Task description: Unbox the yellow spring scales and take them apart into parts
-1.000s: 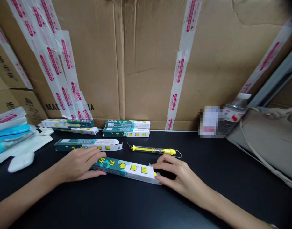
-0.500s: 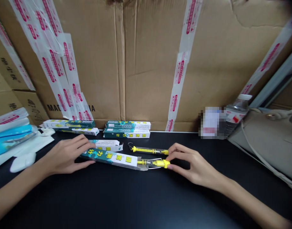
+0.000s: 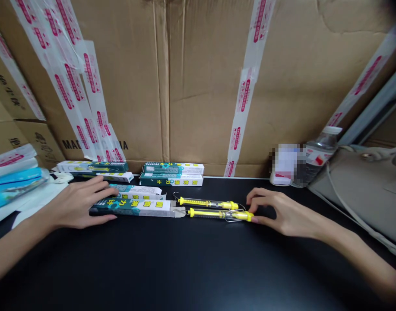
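Observation:
The left end of a green-and-white spring scale box point(image 3: 146, 207) sits under my left hand point(image 3: 81, 203), its thumb along the near side and fingers over the far side. The box's right flap stands open. A yellow spring scale point(image 3: 207, 214) with a clear tube lies just beyond that flap, fully outside. My right hand point(image 3: 265, 211) pinches its yellow right end between thumb and fingertips. Behind it, almost parallel, a second spring scale point(image 3: 201, 202) rests on the black table. Another opened box point(image 3: 142, 191) lies behind the first, partly covered by my left fingers.
Two stacked boxes point(image 3: 172, 180) stand against the large carton point(image 3: 204, 86), with more boxes point(image 3: 94, 167) to their left. Blue-and-white packaging point(image 3: 16, 185) lies at far left. A plastic bottle point(image 3: 317, 155) and a grey bag point(image 3: 366, 194) are on the right.
My right hand has drawn the near spring scale rightward, completely out of its box. My left hand and that box have shifted slightly left.

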`<state>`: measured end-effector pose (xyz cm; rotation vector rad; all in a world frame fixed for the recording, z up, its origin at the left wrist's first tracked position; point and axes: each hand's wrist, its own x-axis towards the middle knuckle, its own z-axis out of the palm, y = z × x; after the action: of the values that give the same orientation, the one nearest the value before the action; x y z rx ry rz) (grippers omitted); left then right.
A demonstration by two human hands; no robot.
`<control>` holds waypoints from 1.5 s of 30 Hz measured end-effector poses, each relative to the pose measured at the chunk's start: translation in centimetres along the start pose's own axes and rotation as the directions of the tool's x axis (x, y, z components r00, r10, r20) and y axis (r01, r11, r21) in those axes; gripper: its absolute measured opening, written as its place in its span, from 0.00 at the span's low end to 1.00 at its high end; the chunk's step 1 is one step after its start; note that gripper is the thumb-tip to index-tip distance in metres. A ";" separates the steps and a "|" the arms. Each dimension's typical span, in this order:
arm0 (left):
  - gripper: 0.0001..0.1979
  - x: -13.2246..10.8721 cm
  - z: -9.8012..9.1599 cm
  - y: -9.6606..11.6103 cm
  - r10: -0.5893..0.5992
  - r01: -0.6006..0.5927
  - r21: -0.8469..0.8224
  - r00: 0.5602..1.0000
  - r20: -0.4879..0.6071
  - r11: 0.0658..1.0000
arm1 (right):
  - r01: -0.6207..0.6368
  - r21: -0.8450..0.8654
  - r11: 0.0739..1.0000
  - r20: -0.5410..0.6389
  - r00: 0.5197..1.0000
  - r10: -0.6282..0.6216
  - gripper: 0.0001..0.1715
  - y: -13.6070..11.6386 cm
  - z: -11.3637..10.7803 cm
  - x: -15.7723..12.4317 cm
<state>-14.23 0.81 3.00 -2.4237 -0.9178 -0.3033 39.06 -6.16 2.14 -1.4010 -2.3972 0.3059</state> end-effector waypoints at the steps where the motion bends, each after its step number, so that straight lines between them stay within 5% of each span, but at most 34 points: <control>1: 0.25 0.0 0.1 0.0 -0.009 0.009 -0.004 1.000 -0.010 1.000 | -0.005 -0.006 1.000 0.001 1.000 0.005 0.09 0.1 0.0 0.0; 6: 0.34 0.7 0.6 0.8 -0.096 0.094 -0.046 0.995 -0.034 0.994 | 0.009 -0.004 1.000 0.002 1.000 -0.009 0.07 -0.7 -0.3 0.0; 11: 0.53 1.6 1.6 2.6 -0.056 0.059 -0.090 0.998 0.034 0.994 | 0.032 0.041 0.999 -0.070 0.997 -0.029 0.25 -2.7 1.1 0.5; 14: 0.42 1.6 2.1 2.9 -0.060 0.070 -0.123 0.995 0.082 0.990 | 0.011 0.064 0.998 -0.126 0.992 -0.003 0.32 -3.4 3.2 1.0; 18: 0.30 1.3 1.7 2.2 -0.075 0.099 -0.183 0.988 0.135 0.978 | 0.075 0.057 0.996 -0.132 0.989 -0.067 0.26 -3.0 5.1 1.4; 26: 0.29 0.2 1.6 0.9 -0.038 0.085 -0.201 0.973 0.229 0.976 | 0.085 0.063 0.994 -0.181 0.981 -0.073 0.23 -0.7 4.8 1.3; 38: 0.28 0.8 2.9 1.8 -0.020 0.024 -0.038 0.993 0.117 0.999 | 0.120 0.133 0.984 -0.157 0.983 -0.099 0.22 -1.7 5.0 1.5; 41: 0.27 0.9 3.1 2.2 -0.015 0.016 -0.011 0.997 0.082 1.000 | 0.074 0.088 0.993 -0.215 0.975 -0.054 0.27 -1.7 4.9 1.3; 45: 0.28 1.1 3.0 3.0 -0.038 0.038 -0.001 0.998 0.041 0.999 | 0.006 0.079 0.997 -0.361 0.932 0.023 0.20 -1.8 4.6 1.7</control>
<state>-11.34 1.16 -0.23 -2.4248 -0.9835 -0.2689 35.01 -5.56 -1.11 -1.3031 -2.0563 0.1269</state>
